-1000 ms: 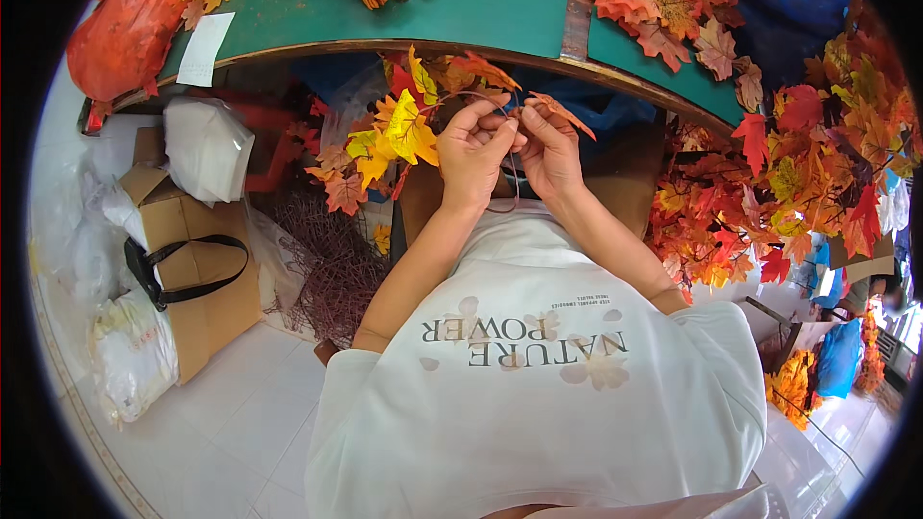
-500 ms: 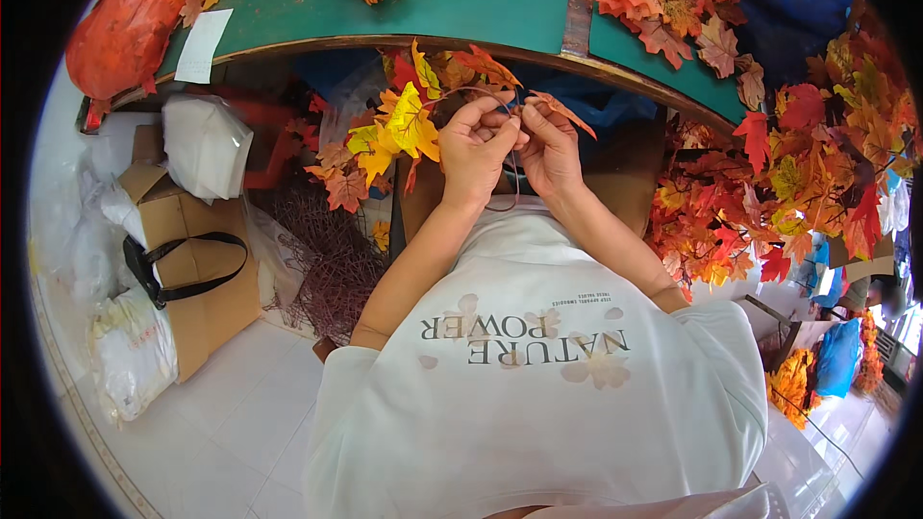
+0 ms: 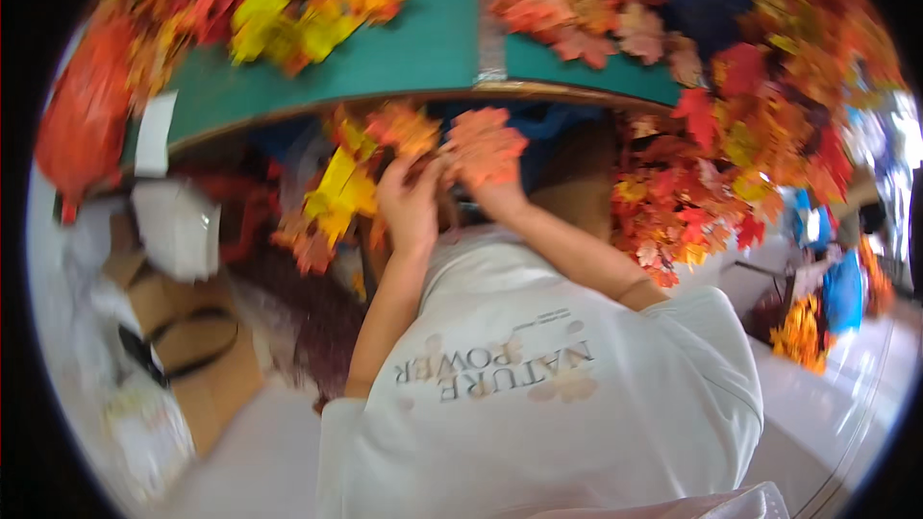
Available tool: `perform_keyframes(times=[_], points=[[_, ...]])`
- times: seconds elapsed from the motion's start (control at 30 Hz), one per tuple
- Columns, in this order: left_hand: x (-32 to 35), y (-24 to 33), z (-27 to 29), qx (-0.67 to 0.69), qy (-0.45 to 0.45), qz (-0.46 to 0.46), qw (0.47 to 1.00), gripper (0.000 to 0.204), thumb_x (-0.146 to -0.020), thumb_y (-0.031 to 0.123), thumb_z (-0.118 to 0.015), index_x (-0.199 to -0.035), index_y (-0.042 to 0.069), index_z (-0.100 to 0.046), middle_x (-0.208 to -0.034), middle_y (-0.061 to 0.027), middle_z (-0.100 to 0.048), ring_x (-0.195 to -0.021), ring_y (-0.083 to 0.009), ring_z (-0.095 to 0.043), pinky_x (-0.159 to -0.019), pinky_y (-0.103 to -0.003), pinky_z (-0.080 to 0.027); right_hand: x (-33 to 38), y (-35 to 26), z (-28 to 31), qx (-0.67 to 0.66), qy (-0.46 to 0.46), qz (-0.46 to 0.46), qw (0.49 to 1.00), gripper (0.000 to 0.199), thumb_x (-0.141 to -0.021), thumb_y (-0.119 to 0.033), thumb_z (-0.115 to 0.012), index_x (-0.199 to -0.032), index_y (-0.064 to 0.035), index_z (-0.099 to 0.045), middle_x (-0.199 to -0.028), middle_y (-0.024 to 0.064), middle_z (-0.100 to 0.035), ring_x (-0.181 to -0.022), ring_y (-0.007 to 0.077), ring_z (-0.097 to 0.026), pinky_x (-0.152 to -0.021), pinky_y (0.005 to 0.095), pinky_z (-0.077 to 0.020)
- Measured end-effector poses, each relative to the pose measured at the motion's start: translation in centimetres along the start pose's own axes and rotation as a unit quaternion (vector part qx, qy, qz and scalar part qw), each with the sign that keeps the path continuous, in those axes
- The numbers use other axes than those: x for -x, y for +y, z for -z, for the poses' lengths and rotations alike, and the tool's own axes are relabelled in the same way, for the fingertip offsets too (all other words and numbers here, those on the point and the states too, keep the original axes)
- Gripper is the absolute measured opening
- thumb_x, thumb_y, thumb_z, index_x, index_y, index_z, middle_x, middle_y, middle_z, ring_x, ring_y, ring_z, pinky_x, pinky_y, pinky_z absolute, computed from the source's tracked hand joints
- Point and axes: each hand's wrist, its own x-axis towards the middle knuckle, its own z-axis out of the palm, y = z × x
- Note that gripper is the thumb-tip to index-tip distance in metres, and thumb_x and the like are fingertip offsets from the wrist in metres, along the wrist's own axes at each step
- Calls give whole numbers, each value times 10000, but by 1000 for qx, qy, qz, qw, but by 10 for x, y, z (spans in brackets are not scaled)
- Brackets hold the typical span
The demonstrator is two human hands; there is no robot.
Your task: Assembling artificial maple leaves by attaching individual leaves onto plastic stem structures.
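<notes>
Just below the green table edge (image 3: 423, 86) at frame centre, your left hand (image 3: 409, 207) and right hand (image 3: 495, 194) pinch closed on a garland of fabric leaves (image 3: 481, 144), which looks light, floppy and best gripped by its stem.

A green-topped counter (image 3: 423, 53) with a pale wooden edge curves across the top of the view. Heaps of artificial autumn leaves lie on it: a yellow and orange pile (image 3: 298, 0) toward the left, a red-orange pile (image 3: 577, 10) toward the right. A grey strip (image 3: 492, 38) crosses the top between them. A white paper tag (image 3: 154, 135) hangs over the counter's left edge.
</notes>
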Motion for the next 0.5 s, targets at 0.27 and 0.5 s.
perform_keyframes(times=[0.27, 0.5], points=[[14, -28, 20, 102, -65, 75, 990, 257, -890, 41, -549, -1126, -60, -546, -1044, -94, -604, -911, -143, -593, -831, -254, -483, -37, -57, 73, 149, -104, -128, 975, 76, -764, -24, -619, -798, -70, -669, -839, 115, -656, -782, 250, -631, -700, 327, -501], [7, -35, 48, 105, 14, 85, 991, 226, -895, 59, -539, -1092, -45, -575, -1025, -92, -615, -885, -143, -603, -799, -251, -497, -96, -43, 239, 597, 220, 80, 768, 303, -783, -38, -533, -1079, -81, -582, -1010, 125, -548, -916, 305, -573, -749, 380, -497]])
